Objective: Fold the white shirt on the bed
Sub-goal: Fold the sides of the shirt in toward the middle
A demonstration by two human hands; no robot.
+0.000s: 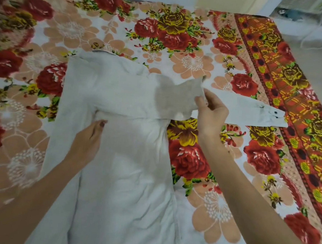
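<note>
"Head view, from the left: what is the left grip [89,136] doing?"
"Lying open and flat, it is pressing the white shirt [126,166], probably pinning the fold line. The shirt is lying mid-bed [198,39], hem toward the near edge."
"And rightward?"
"The right grip [211,113] is pinching the shoulder cloth and holding it raised, likely to bring the sleeve [246,111] inward; its cuff [276,116] is reaching toward the bed's right edge."

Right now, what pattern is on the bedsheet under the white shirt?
Floral bedsheet: red and yellow roses, peach blossoms on white, best in head view.
</note>
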